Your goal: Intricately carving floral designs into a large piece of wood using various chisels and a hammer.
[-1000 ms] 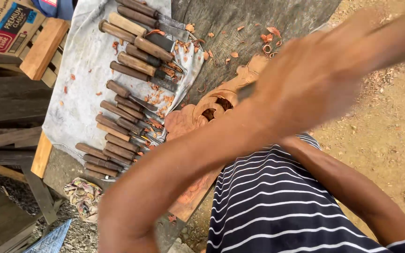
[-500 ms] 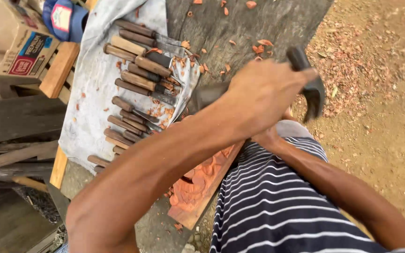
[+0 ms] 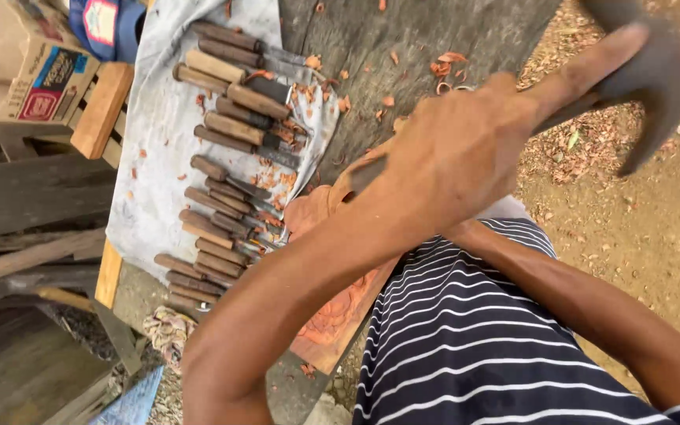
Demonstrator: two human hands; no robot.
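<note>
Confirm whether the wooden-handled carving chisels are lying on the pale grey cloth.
Yes, the wooden-handled carving chisels lie side by side in rows on the pale grey cloth spread over the workbench.

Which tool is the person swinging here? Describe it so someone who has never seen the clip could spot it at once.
Start at the grey wooden workbench with its cloth of wooden-handled chisels. Over its right edge, above the reddish carved panel, a hand is raised. It grips a dark hammer-like mallet, blurred, the only tool off the cloth and in the air.
</note>
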